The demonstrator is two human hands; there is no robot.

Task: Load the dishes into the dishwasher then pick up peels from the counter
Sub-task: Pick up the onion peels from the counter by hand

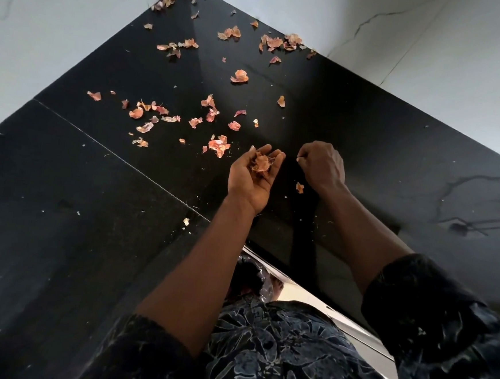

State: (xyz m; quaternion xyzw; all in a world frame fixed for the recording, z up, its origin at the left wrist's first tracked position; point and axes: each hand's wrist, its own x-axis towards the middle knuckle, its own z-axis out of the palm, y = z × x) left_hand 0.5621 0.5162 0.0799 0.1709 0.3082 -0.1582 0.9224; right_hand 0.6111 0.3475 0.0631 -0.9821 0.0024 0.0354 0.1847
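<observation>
Left grip (pixel 254 174) lay palm-up at frame centre, fingers cupped round a small wad of gathered peels (pixel 262 163). Right grip (pixel 319 165) was clenched just beside it, apparently pinching a pale sliver (pixel 299 158). Best judged: drop each pinch into the palm, keep the palm level, work near to far. Loose peels (pixel 239 76) on the black desk (pixel 62 204) numbered roughly forty, mostly upper centre. One scrap (pixel 299 188) lay beside the right wrist. Grips: two.
</observation>
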